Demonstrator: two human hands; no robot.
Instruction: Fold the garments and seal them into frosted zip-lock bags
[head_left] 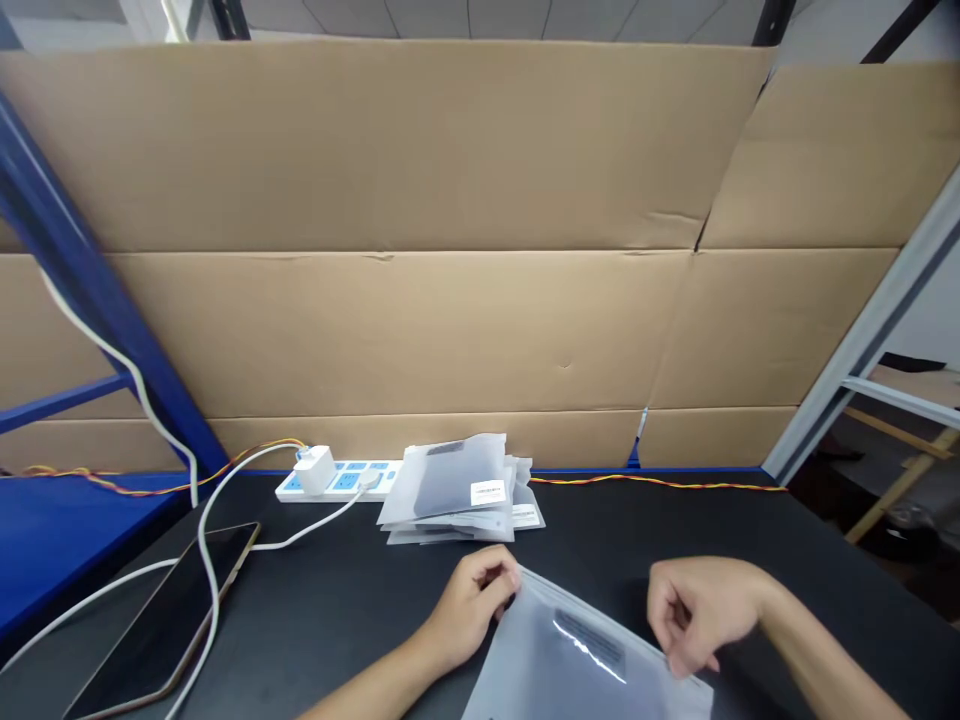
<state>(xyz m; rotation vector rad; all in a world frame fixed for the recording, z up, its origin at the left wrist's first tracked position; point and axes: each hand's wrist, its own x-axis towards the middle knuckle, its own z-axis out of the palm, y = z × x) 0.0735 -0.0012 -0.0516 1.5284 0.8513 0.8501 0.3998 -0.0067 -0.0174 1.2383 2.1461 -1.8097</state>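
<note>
Frosted bag [574,665] — left fingers [493,561], right fingers [663,604] pinch its edge.

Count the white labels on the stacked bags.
2 visible: one label on the top bag, another label on a lower bag that juts out to the right. More may be hidden within the stack.

Frosted bag [544,665]: lower part cut off by bottom edge. Dark-screened device [161,625]: near end cropped likewise. White label [487,492] on bag stack [442,500]: print too small to read.
</note>
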